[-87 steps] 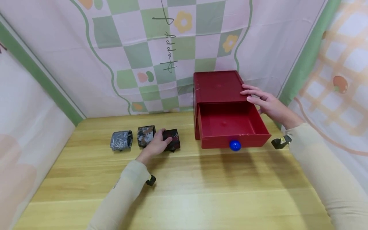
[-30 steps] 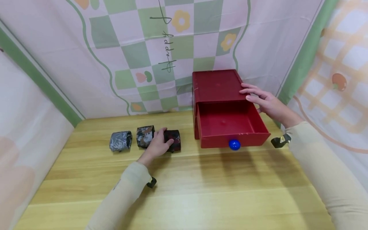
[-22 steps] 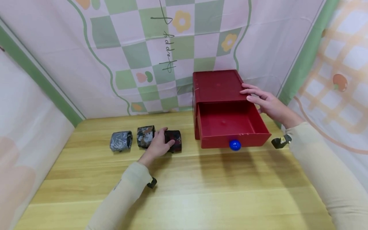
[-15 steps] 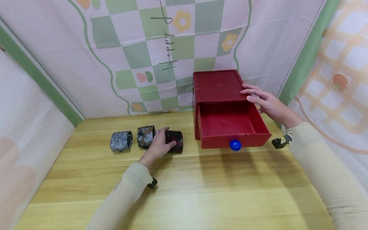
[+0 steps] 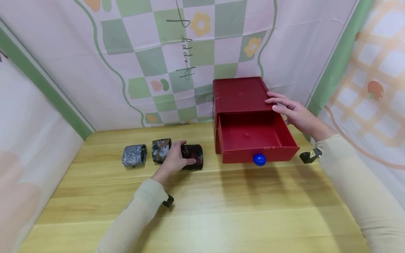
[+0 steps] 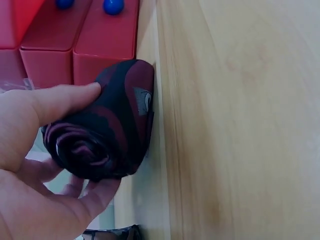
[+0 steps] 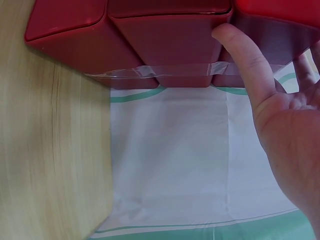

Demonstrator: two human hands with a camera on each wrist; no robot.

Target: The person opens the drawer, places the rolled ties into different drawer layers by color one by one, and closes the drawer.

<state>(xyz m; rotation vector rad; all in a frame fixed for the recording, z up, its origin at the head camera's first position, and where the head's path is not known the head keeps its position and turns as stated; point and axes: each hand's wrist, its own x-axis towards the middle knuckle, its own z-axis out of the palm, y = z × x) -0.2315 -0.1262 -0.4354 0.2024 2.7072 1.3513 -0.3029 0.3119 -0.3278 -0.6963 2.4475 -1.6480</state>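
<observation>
My left hand [image 5: 175, 157] grips a dark rolled-up cloth [image 5: 195, 156], black with maroon patches. In the left wrist view, its thumb lies along one side of the roll [image 6: 125, 115] and the fingers curl under the other; the spiral end faces the palm. A camouflage-patterned roll [image 5: 160, 149] sits just left of that hand, and a grey patterned roll [image 5: 133, 155] lies farther left. My right hand [image 5: 295, 113] rests on the right edge of a red drawer cabinet [image 5: 240, 93], fingers fairly straight. In the right wrist view, the thumb touches the cabinet's side [image 7: 170, 47].
The cabinet's top drawer [image 5: 261, 154] is pulled out, its inside bare, with a blue round knob [image 5: 259, 160] on the front. Lower drawers with blue knobs [image 6: 113, 6] appear in the left wrist view. A patterned curtain [image 5: 177, 59] stands behind the wooden table [image 5: 202, 218].
The dark roll has shifted slightly right and turned a little in my left hand, whose fingers moved slightly right with it. My right hand and the drawer stay where they were.
</observation>
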